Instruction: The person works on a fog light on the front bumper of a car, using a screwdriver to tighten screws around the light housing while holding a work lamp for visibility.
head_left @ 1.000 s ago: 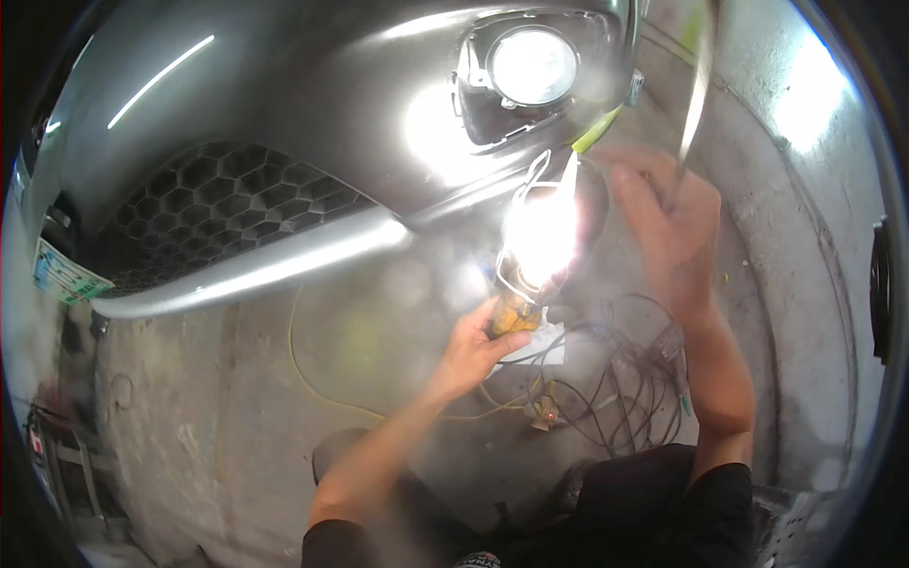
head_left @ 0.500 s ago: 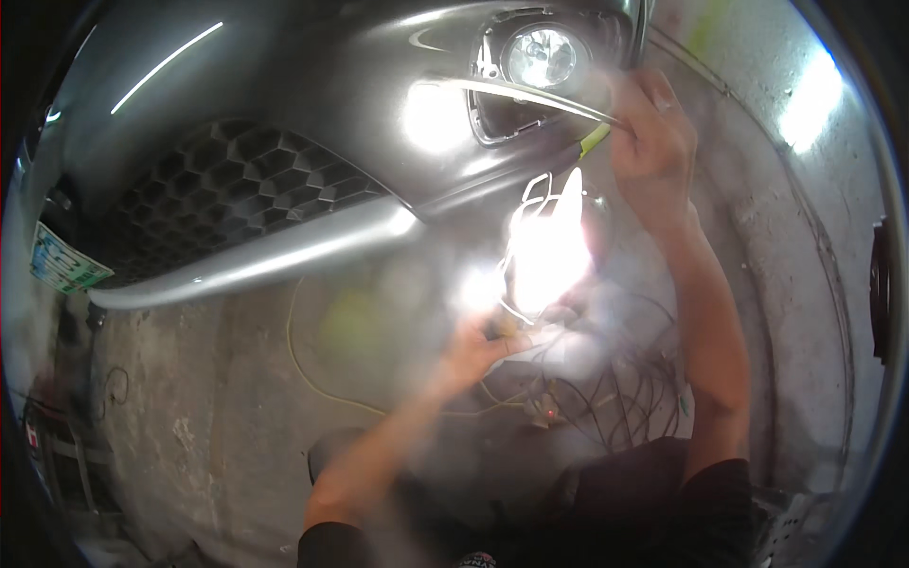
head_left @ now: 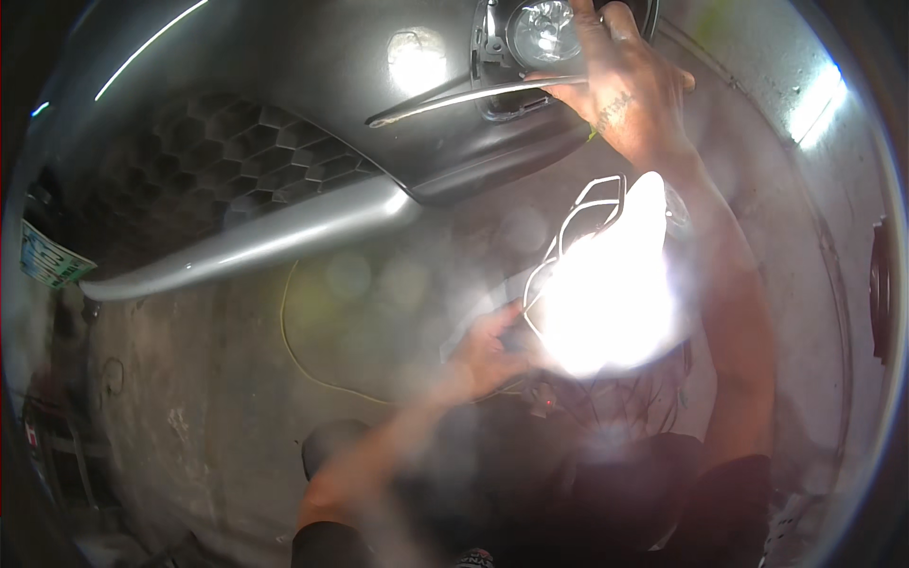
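A dark car bumper [head_left: 312,57] fills the upper left, with a round fog light [head_left: 542,36] in a recess near its corner. My right hand [head_left: 632,99] is at that recess, closed on one end of a thin curved trim strip [head_left: 454,98]. The strip's free end points left, across the bumper. Lower down, my left hand [head_left: 488,355] grips a brightly lit caged work lamp [head_left: 611,298] near its base. Glare hides most of the lamp's body and the tips of my left fingers.
A honeycomb grille [head_left: 246,156] and a silver lower lip [head_left: 256,241] run along the bumper. At far left is a green-and-white plate [head_left: 55,257]. A yellow cable [head_left: 303,364] lies on the concrete floor, and tangled wires [head_left: 653,393] lie below the lamp. A pale wall [head_left: 786,218] rises at right.
The lamp has moved right and upward, toward me, and looks larger. My right hand has risen with the strip, whose free end has swung left and down.
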Available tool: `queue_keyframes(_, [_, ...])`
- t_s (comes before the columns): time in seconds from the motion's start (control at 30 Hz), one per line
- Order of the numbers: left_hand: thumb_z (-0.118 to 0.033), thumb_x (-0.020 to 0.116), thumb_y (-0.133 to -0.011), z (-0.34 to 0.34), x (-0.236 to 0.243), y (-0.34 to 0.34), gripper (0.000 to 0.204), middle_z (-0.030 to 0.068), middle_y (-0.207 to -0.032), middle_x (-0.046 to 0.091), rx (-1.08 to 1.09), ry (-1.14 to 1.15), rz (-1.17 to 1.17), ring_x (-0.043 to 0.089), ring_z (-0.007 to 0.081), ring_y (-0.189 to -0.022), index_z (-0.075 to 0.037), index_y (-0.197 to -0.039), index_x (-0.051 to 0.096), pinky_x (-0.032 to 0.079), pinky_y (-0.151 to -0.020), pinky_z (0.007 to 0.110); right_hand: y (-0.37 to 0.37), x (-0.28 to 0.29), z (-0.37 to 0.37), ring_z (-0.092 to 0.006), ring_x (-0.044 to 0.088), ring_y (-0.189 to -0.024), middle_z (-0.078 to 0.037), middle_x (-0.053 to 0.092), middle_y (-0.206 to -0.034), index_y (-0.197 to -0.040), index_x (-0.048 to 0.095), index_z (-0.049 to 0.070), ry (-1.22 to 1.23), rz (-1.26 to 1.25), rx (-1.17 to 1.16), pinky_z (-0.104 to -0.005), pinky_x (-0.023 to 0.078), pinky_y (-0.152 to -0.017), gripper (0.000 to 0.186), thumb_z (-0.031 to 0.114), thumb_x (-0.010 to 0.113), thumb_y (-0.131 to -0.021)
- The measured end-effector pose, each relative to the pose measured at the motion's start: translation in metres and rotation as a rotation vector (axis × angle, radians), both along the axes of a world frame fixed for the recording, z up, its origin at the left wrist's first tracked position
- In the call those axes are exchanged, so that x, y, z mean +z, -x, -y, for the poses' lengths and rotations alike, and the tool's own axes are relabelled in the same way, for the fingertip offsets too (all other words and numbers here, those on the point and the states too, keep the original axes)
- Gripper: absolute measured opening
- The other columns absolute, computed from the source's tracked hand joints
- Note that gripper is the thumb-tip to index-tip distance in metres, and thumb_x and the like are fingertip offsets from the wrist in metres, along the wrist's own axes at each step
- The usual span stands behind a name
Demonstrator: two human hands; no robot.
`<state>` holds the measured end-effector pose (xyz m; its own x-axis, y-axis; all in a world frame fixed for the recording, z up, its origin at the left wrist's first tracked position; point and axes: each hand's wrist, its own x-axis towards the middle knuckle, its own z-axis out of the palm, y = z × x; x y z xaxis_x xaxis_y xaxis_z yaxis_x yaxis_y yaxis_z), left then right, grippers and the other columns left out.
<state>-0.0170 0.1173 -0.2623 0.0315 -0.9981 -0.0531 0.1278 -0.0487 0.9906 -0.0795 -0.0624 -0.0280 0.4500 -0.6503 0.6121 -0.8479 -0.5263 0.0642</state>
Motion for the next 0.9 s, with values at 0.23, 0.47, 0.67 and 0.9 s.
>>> queue_keyframes(0.23, [-0.013,0.083,-0.084,-0.012,0.055,-0.022,0.068,0.0088,-0.132,0.065,-0.015,-0.227,0.184,0.058,0.0186,-0.124,-0.001,-0.144,0.054,0.044,-0.107,0.034,-0.020,-0.004,0.007,-0.0308,0.065,-0.111,-0.018,0.050,-0.140,-0.159,0.032,0.014,-0.025,0.071,0.046,-0.0695,0.035,-0.108,0.101,0.055,0.081,-0.081])
queue_keyframes(0.47, [-0.014,0.083,-0.087,-0.008,-0.097,-0.004,0.066,0.0140,-0.139,0.061,0.274,0.375,0.253,0.056,0.0233,-0.130,0.002,-0.144,0.053,0.044,-0.112,0.039,-0.016,-0.006,0.023,-0.0320,0.069,-0.104,-0.020,0.054,-0.136,-0.155,0.036,0.011,0.010,0.150,0.156,-0.0707,0.040,-0.105,0.103,0.051,0.088,-0.076])
queue_keyframes(0.67, [-0.005,0.080,-0.089,-0.014,-0.008,-0.015,0.065,0.0122,-0.139,0.059,-0.143,0.103,-0.280,0.056,0.0208,-0.129,0.003,-0.146,0.050,0.049,-0.108,0.037,-0.003,-0.029,0.049,-0.0326,0.072,-0.088,-0.020,0.059,-0.122,-0.150,0.041,0.006,0.270,0.091,0.188,-0.0611,0.056,-0.082,0.101,0.048,0.091,-0.073])
queue_keyframes(0.9, [-0.006,0.081,-0.088,-0.012,-0.034,-0.006,0.065,0.0086,-0.138,0.061,-0.051,0.174,-0.208,0.059,0.0160,-0.123,0.001,-0.145,0.052,0.050,-0.105,0.032,0.019,-0.041,0.079,-0.0261,0.068,-0.073,-0.015,0.068,-0.099,-0.135,0.060,0.004,0.510,0.297,0.689,-0.0355,0.056,-0.060,0.057,0.018,0.078,-0.083])
